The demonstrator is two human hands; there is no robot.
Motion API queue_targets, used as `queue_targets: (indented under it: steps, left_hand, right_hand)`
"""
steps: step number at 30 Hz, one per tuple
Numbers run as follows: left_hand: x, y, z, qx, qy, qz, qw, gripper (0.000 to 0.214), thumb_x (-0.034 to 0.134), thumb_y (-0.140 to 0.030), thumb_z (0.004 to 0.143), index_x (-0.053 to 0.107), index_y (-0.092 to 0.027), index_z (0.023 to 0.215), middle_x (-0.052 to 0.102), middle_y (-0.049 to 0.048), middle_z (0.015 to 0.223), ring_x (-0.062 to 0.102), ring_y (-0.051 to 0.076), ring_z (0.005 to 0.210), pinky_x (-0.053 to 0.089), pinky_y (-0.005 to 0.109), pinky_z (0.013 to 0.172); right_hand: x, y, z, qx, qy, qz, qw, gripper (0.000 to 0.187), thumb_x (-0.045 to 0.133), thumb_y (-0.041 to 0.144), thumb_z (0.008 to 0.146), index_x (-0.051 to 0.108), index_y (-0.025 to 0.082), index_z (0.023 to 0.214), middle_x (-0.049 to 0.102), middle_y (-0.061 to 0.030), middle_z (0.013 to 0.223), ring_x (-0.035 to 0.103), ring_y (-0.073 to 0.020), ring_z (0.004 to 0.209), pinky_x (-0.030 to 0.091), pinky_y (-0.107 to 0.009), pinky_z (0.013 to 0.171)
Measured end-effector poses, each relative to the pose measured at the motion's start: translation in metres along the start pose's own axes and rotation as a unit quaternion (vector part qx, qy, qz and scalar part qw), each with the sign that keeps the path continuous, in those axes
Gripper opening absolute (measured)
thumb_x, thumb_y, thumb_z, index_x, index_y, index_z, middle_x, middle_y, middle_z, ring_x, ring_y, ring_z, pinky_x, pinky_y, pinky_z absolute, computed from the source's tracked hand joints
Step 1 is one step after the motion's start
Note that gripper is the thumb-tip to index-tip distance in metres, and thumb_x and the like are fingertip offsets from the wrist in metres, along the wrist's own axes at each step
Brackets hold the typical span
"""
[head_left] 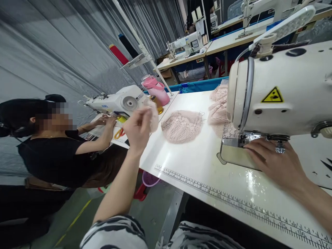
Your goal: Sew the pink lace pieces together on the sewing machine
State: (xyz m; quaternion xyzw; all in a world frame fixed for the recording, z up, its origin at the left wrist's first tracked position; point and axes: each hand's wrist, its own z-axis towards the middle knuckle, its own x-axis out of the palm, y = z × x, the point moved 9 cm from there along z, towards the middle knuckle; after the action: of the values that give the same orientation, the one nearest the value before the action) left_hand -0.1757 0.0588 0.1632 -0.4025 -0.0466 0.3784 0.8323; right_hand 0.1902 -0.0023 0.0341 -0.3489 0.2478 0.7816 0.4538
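My left hand point(138, 129) is raised over the table's left part, its fingers closed on a pale pink lace piece point(154, 117). At the sewing machine point(282, 93), my right hand point(275, 160) reaches under the head beside the presser foot point(242, 137). Its thumb and index fingertips come together there; whatever they pinch is too small to make out. Pink lace fabric point(220, 110) lies bunched left of the needle, partly hidden behind the machine head. Between my hands, a rounded pink lace piece point(183, 126) rests flat on the white table point(181, 155).
A printed ruler point(220, 197) runs along the front edge. To the left, a co-worker point(57, 148) works at another sewing machine point(116, 100). Orange-handled scissors point(119, 133), a pink flask point(157, 91) and a thread stand point(145, 50) are nearby. More machines point(186, 43) stand behind.
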Motion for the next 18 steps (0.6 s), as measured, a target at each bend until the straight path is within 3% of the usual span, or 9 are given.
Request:
queue_targets:
  steps: [1, 2, 3, 5, 8, 12, 14, 16, 18]
  left_hand:
    - [0.009, -0.019, -0.008, 0.02, 0.074, 0.018, 0.997, 0.013, 0.078, -0.025, 0.066, 0.07, -0.018, 0.074, 0.065, -0.0009, 0.066, 0.06, 0.012, 0.064, 0.05, 0.019, 0.063]
    - [0.029, -0.044, -0.024, 0.08, 0.204, 0.058, 0.974, 0.012, 0.075, -0.028, 0.07, 0.072, -0.021, 0.079, 0.067, -0.0009, 0.067, 0.061, 0.012, 0.063, 0.052, 0.021, 0.064]
    - [0.043, -0.067, -0.044, 0.133, 0.295, 0.067, 0.944, 0.011, 0.071, -0.03, 0.076, 0.073, -0.023, 0.084, 0.069, -0.0001, 0.071, 0.062, 0.013, 0.062, 0.052, 0.022, 0.062]
    - [0.059, -0.096, -0.071, 0.155, 0.372, 0.036, 0.915, 0.013, 0.063, -0.031, 0.085, 0.074, -0.025, 0.088, 0.072, 0.002, 0.08, 0.065, 0.014, 0.063, 0.053, 0.022, 0.056]
    - [0.099, -0.104, -0.1, 0.09, 0.463, -0.033, 0.881, 0.018, 0.058, -0.033, 0.089, 0.074, -0.025, 0.091, 0.072, 0.002, 0.082, 0.067, 0.015, 0.068, 0.055, 0.022, 0.056]
    - [0.176, -0.082, -0.157, 0.053, 0.647, -0.078, 0.757, 0.025, 0.049, -0.033, 0.094, 0.07, -0.023, 0.103, 0.072, 0.002, 0.095, 0.068, 0.017, 0.084, 0.055, 0.024, 0.07]
    - [0.2, -0.065, -0.174, 0.104, 0.663, 0.002, 0.741, 0.025, 0.051, -0.034, 0.093, 0.069, -0.023, 0.105, 0.072, 0.0018, 0.089, 0.067, 0.016, 0.076, 0.054, 0.026, 0.065]
    - [0.209, -0.058, -0.175, 0.2, 0.595, 0.123, 0.769, 0.022, 0.054, -0.032, 0.092, 0.069, -0.02, 0.103, 0.07, 0.0039, 0.086, 0.066, 0.018, 0.074, 0.052, 0.03, 0.063]
    - [0.201, -0.069, -0.179, 0.298, 0.511, 0.176, 0.786, 0.02, 0.052, -0.027, 0.092, 0.068, -0.016, 0.099, 0.069, 0.0065, 0.091, 0.065, 0.02, 0.081, 0.053, 0.033, 0.067]
  right_hand:
    - [0.001, 0.001, 0.0, -0.008, 0.005, -0.017, 1.0, 0.033, 0.035, 0.02, 0.095, 0.067, 0.021, 0.088, 0.068, -0.0038, 0.086, 0.055, -0.0133, 0.063, 0.034, -0.037, 0.076]
    - [0.003, 0.003, -0.001, -0.019, 0.009, -0.037, 0.999, 0.032, 0.035, 0.021, 0.095, 0.066, 0.021, 0.089, 0.068, -0.0038, 0.087, 0.055, -0.0136, 0.063, 0.034, -0.038, 0.078]
    - [0.005, 0.004, -0.002, -0.024, 0.014, -0.049, 0.998, 0.03, 0.037, 0.022, 0.095, 0.066, 0.02, 0.091, 0.068, -0.0037, 0.089, 0.056, -0.0141, 0.065, 0.035, -0.039, 0.081]
    - [0.006, -0.001, -0.002, -0.004, 0.012, -0.043, 0.999, 0.024, 0.042, 0.026, 0.094, 0.065, 0.021, 0.095, 0.068, -0.0025, 0.089, 0.057, -0.0156, 0.068, 0.035, -0.04, 0.086]
    - [0.006, -0.008, -0.001, 0.026, 0.013, -0.029, 0.999, 0.021, 0.046, 0.027, 0.092, 0.065, 0.022, 0.098, 0.069, -0.0019, 0.086, 0.059, -0.0181, 0.075, 0.037, -0.039, 0.088]
    - [0.008, -0.018, 0.001, 0.065, 0.031, -0.012, 0.997, 0.024, 0.043, 0.022, 0.093, 0.066, 0.019, 0.101, 0.07, -0.0034, 0.083, 0.06, -0.0196, 0.079, 0.039, -0.037, 0.083]
    - [0.01, -0.023, 0.001, 0.085, 0.036, -0.01, 0.996, 0.025, 0.043, 0.02, 0.092, 0.066, 0.017, 0.099, 0.07, -0.0043, 0.082, 0.06, -0.0204, 0.079, 0.04, -0.038, 0.083]
    - [0.011, -0.025, 0.001, 0.095, 0.042, -0.014, 0.994, 0.025, 0.043, 0.017, 0.09, 0.066, 0.016, 0.096, 0.069, -0.0056, 0.081, 0.06, -0.0215, 0.08, 0.041, -0.038, 0.082]
    - [0.01, -0.024, 0.0, 0.089, 0.041, -0.013, 0.995, 0.026, 0.042, 0.015, 0.089, 0.067, 0.017, 0.096, 0.069, -0.0053, 0.081, 0.06, -0.0212, 0.078, 0.041, -0.038, 0.08]
